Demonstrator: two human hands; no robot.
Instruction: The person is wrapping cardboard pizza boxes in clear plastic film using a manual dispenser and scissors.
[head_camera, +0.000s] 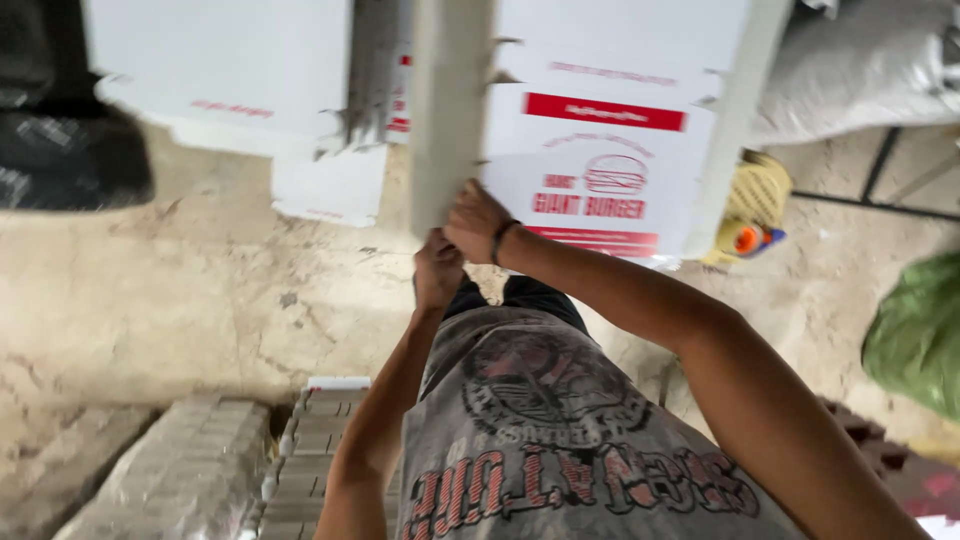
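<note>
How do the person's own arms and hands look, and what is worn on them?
Both arms are bare, with no sleeves reaching the forearms and no gloves. The right hand has a thin dark band around its wrist. The left hand wears nothing visible. The arms come out of a grey shirt with red and dark print.

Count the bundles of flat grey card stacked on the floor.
2, both bottom left: one bundle at the left, another bundle beside the left forearm. More may be hidden behind the body.

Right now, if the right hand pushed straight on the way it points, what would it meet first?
The right hand already touches the grey edge of the folded white carton board, so it would meet that first. Depth beyond it is unclear.
</note>
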